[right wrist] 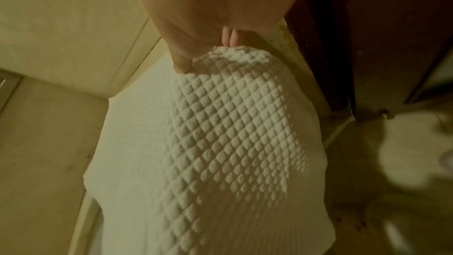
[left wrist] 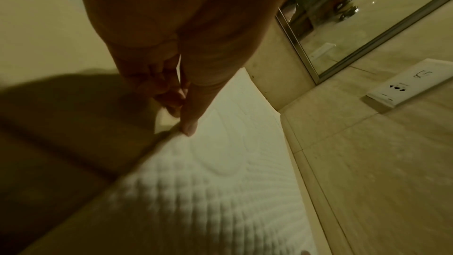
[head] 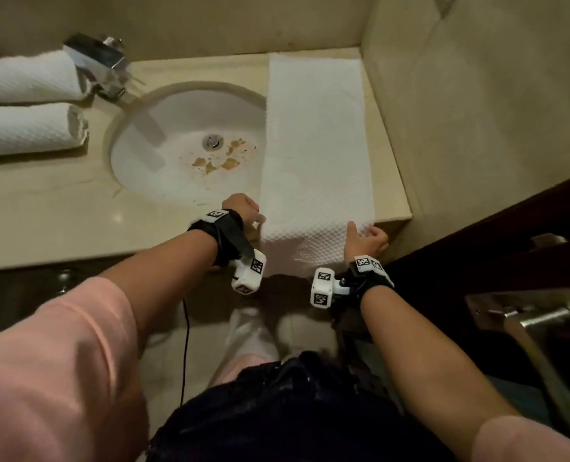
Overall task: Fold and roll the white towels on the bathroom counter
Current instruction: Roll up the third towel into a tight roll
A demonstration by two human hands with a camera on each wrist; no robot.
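A white waffle-textured towel [head: 313,135] lies folded into a long strip on the right end of the beige counter [head: 60,208]. It runs from the back wall to the front edge, where its near end hangs over. My left hand [head: 243,210] is at the towel's left edge by the counter front. In the left wrist view the left hand [left wrist: 182,119] has its thumb on the edge of the towel [left wrist: 220,181] and its fingers curled beside it. My right hand [head: 363,235] pinches the near right edge. In the right wrist view the right hand [right wrist: 206,53] has its thumb on top of the towel [right wrist: 220,143] and its fingers behind.
Two rolled white towels [head: 27,78] [head: 27,128] lie at the counter's left end beside a chrome faucet [head: 100,61]. The oval sink [head: 150,168], with brown stains, sits left of the flat towel. A tiled wall and dark wooden door [head: 477,241] close the right side. A wall socket [left wrist: 412,84] shows in the left wrist view.
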